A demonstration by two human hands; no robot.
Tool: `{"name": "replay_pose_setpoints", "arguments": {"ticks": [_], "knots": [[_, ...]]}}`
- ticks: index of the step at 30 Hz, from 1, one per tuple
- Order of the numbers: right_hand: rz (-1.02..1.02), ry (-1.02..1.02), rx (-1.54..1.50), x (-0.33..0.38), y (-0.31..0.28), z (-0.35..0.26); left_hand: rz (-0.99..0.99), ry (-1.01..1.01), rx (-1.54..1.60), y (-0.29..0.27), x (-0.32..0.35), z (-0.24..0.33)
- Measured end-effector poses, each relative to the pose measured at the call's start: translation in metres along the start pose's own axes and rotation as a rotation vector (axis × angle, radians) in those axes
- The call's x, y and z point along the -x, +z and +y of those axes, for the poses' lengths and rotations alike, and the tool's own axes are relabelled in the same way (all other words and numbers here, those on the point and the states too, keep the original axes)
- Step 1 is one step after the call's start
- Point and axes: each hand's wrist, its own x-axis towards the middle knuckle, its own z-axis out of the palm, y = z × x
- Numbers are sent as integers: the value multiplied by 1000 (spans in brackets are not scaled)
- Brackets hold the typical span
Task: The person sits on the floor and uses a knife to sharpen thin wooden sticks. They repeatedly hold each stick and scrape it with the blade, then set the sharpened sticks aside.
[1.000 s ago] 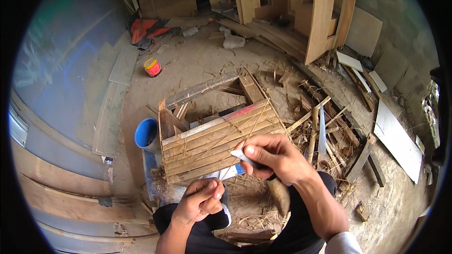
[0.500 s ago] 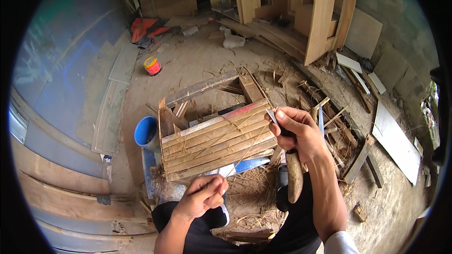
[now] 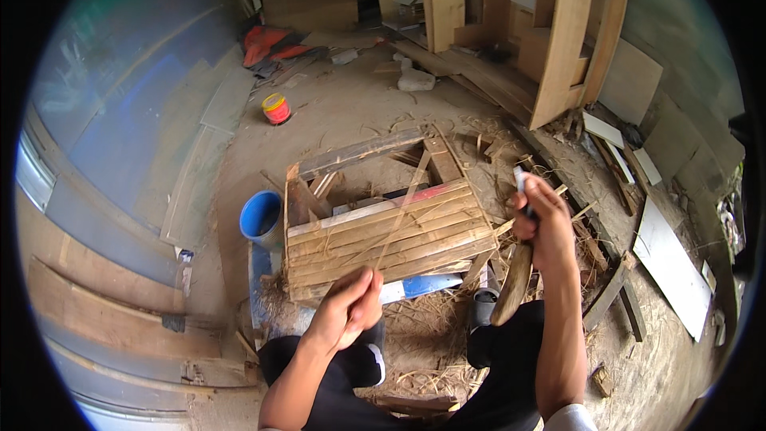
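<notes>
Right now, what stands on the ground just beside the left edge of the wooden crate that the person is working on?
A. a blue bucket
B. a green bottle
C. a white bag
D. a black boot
A: a blue bucket stands on the ground against the left side of the slatted wooden crate, in front of the left hand.

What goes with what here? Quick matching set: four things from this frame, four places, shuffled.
Things:
1. blue bucket
2. red and yellow can
3. right hand
4. left hand

Places:
A. at the right end of the wooden crate
B. against the crate's left side
C. alone on the dirt floor beyond the crate
D. at the crate's near edge

Pairs: 1-B, 2-C, 3-A, 4-D
</notes>
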Motion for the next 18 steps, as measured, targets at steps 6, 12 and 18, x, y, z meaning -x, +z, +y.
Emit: {"name": "replay_pose_setpoints", "arguments": {"ticks": [6,12,18], "knots": [[-276,138,253,27,44,34,167,316,-134,-6,-30,-3],[-372,147,574,40,68,40,197,487,-359,-8,-42,4],[-523,205,750,48,59,39,212,530,-378,-14,-41,4]]}}
